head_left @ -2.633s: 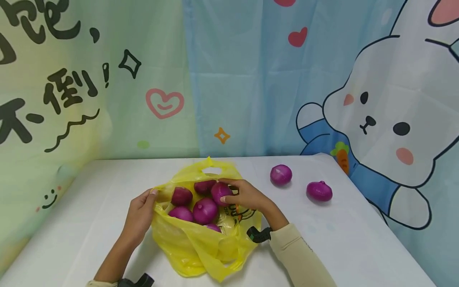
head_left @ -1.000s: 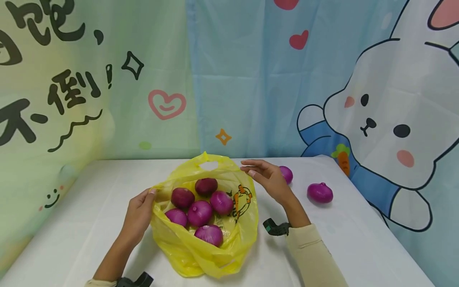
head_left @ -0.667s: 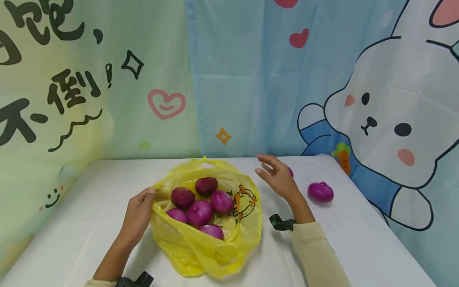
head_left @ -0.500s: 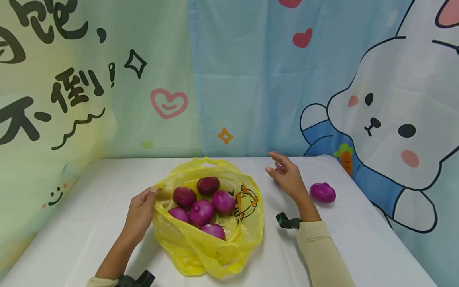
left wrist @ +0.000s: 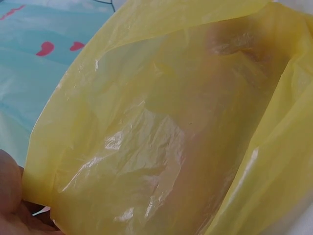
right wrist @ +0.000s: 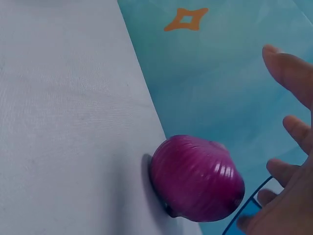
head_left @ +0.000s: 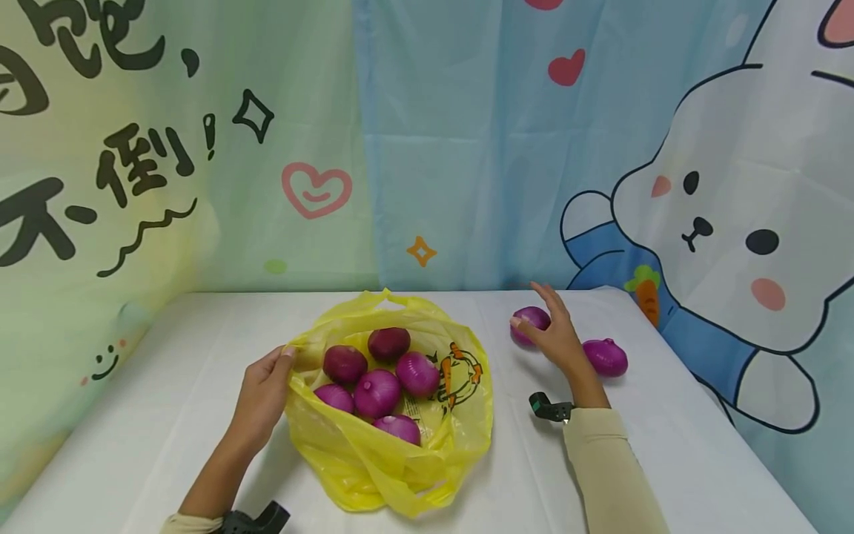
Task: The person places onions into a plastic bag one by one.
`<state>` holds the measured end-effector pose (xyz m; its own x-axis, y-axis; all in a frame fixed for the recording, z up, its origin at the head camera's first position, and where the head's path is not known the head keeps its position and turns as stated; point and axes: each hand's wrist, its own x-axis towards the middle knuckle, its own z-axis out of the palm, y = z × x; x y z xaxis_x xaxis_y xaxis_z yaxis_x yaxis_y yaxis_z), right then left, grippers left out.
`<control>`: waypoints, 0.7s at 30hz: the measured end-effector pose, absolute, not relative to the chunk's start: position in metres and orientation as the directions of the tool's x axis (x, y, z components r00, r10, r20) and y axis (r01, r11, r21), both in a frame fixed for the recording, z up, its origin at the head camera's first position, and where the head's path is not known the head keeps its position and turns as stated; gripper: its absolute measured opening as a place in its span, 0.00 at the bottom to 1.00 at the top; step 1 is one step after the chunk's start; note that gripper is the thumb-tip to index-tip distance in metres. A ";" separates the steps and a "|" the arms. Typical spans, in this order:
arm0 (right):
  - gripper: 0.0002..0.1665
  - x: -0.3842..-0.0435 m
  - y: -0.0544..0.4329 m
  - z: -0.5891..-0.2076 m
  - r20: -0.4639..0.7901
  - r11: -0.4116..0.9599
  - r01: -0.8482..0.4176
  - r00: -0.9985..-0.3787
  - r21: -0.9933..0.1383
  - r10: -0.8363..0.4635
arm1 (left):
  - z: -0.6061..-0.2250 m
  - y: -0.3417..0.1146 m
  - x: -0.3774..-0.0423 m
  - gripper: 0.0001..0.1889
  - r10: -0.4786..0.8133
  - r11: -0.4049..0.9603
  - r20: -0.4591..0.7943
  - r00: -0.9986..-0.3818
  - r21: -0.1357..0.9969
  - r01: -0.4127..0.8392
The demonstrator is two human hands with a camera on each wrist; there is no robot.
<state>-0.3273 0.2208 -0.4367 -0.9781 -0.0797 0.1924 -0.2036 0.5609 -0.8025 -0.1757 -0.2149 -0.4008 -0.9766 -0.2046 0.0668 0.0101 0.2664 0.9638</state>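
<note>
A yellow plastic bag (head_left: 394, 478) stands with its mouth open on the table, several purple onions (head_left: 377, 394) lying inside. At the bag's left rim my left hand (head_left: 263, 393) pinches the plastic between thumb and fingers; the left wrist view shows mostly the stretched yellow film (left wrist: 146, 127). My right hand (head_left: 559, 334) is spread beside a loose red onion (head_left: 530, 326) at the back right. In the right wrist view a gap shows between that onion (right wrist: 195, 178) and the outstretched fingers (right wrist: 291, 73). A second loose onion (head_left: 606, 358) lies just right of my right wrist.
White cloth covers the table (head_left: 167, 415). A printed curtain (head_left: 434, 148) with a cartoon rabbit hangs right behind the table's back edge. Each wrist wears a black camera mount, such as the right one (head_left: 550, 408).
My right hand let go of an onion inside the bag, withdrew, and moved right to the loose onion at the back. My left hand keeps holding the bag's rim.
</note>
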 end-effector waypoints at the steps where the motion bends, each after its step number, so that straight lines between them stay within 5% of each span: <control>1: 0.50 -0.328 0.222 -0.438 0.183 0.553 -0.194 -0.980 -0.810 -0.077 | -0.400 -0.215 -0.176 0.22 -0.204 0.265 0.065 -0.977 0.964 0.009; 11: 0.50 -0.332 0.228 -0.451 0.027 0.528 -0.052 -0.998 -0.848 -0.055 | -0.399 -0.215 -0.175 0.23 -0.206 0.267 0.057 -0.977 0.964 0.000; 21: 0.36 -0.335 0.225 -0.463 0.133 0.568 -0.168 -0.986 -0.806 -0.102 | -0.400 -0.215 -0.175 0.23 -0.205 0.268 0.064 -0.977 0.963 0.007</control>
